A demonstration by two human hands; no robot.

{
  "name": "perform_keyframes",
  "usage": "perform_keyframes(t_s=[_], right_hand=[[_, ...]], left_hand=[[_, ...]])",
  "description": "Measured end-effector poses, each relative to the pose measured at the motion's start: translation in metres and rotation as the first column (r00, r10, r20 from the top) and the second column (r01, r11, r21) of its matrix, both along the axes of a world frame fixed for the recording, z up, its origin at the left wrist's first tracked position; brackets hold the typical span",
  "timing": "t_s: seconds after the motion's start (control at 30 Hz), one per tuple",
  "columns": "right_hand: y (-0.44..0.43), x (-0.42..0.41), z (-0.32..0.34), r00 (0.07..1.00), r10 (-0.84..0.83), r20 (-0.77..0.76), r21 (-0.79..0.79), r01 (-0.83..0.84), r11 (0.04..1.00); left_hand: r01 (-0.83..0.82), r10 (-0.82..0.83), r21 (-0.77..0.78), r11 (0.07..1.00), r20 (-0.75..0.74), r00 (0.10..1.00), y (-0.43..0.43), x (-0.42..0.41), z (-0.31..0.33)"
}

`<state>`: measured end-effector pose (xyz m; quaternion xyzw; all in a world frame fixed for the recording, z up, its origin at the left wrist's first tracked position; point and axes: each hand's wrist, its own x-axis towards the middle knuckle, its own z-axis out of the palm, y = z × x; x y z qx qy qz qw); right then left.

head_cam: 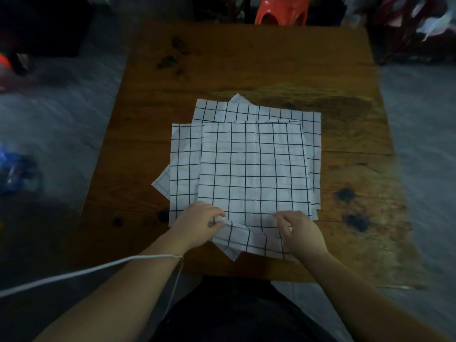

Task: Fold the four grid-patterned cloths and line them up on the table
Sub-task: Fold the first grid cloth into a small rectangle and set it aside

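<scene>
**Top cloth** point(254, 169): white with a black grid. It is lying spread flat and unfolded, uppermost on a loose pile. Its near edge is rumpling slightly between the two hands.

**Lower cloths** point(259, 111): same pattern. They are showing from under the top cloth on its far, left and near sides, all askew. Three layers seem to be lying there, though the count is uncertain. None is folded.

**Desk** point(246, 70): dark, stained wood. It is carrying the pile, and bare wood is showing on every side of the top cloth.

**Left hand** point(199, 224): the fingers are curling in and pinching the top cloth at its near left corner.

**Right hand** point(301, 233): the fingers are curling onto the top cloth's near edge, toward its right corner. Whether they are also catching the layer beneath cannot be told.

**Cord** point(98, 270): white, running from the left wrist away to the left of the top cloth.

**Stool** point(281, 11): red plastic, standing beyond the top cloth's far side, past the desk.

**Step in hand:** by the look of it, the first fold of the first cloth is only beginning. Nothing is lined up yet.

**Next move:** this is likely calling for both hands to lift the near edge evenly. They would carry it to the top cloth's far edge, matching corners without dragging the layers beneath.
</scene>
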<state>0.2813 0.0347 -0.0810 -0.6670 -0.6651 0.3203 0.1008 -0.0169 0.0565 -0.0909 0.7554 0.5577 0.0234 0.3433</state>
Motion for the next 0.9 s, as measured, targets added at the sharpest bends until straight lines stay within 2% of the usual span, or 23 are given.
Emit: perform_keyframes(t_s=[0.07, 0.1, 0.17, 0.27, 0.4, 0.5, 0.6, 0.67, 0.7, 0.77, 0.9], right_hand=[[0.013, 0.007, -0.004, 0.993, -0.115, 0.03, -0.015, 0.116, 0.993], [0.019, 0.01, -0.007, 0.991, -0.12, 0.056, -0.026, 0.122, 0.992], [0.031, 0.012, -0.011, 0.989, -0.035, 0.147, -0.067, 0.045, 0.997], [0.04, 0.003, -0.017, 0.958, 0.099, 0.27, -0.096, -0.075, 0.993], [0.056, -0.012, -0.033, 0.951, 0.125, 0.282, -0.091, -0.103, 0.991], [0.063, -0.023, -0.042, 0.94, 0.136, 0.314, -0.082, -0.116, 0.99], [0.058, -0.033, -0.044, 0.943, 0.09, 0.32, -0.006, -0.093, 0.996], [0.053, -0.036, -0.045, 0.944, 0.091, 0.318, 0.007, -0.098, 0.995], [0.051, -0.036, -0.045, 0.943, 0.101, 0.317, 0.003, -0.108, 0.994], [0.046, -0.036, -0.048, 0.945, 0.12, 0.304, -0.012, -0.122, 0.992], [0.038, -0.04, -0.046, 0.966, 0.079, 0.246, -0.011, -0.078, 0.997]], left_hand=[[-0.032, 0.032, -0.021, 0.999, -0.012, 0.999, 0.003, -0.004, -0.001], [-0.071, 0.071, 0.008, 0.997, 0.001, 0.998, 0.007, -0.004, -0.003], [-0.16, 0.161, 0.073, 0.984, -0.011, 0.987, 0.015, -0.005, -0.007], [-0.271, 0.275, 0.059, 0.961, -0.077, 0.958, 0.029, 0.0, -0.014], [-0.446, 0.447, 0.029, 0.894, 0.001, 0.895, 0.048, 0.016, -0.019], [-0.622, 0.624, -0.06, 0.781, 0.109, 0.773, 0.06, 0.023, -0.018], [-0.777, 0.819, -0.258, 0.573, 0.214, 0.533, 0.072, 0.024, -0.017], [-0.788, 0.896, -0.426, 0.444, 0.198, 0.397, 0.078, 0.019, -0.018], [-0.767, 0.911, -0.496, 0.407, 0.161, 0.38, 0.079, 0.015, -0.018], [-0.701, 0.909, -0.604, 0.38, 0.105, 0.403, 0.077, 0.007, -0.02], [-0.63, 0.882, -0.643, 0.435, 0.164, 0.442, 0.068, -0.007, -0.02]])
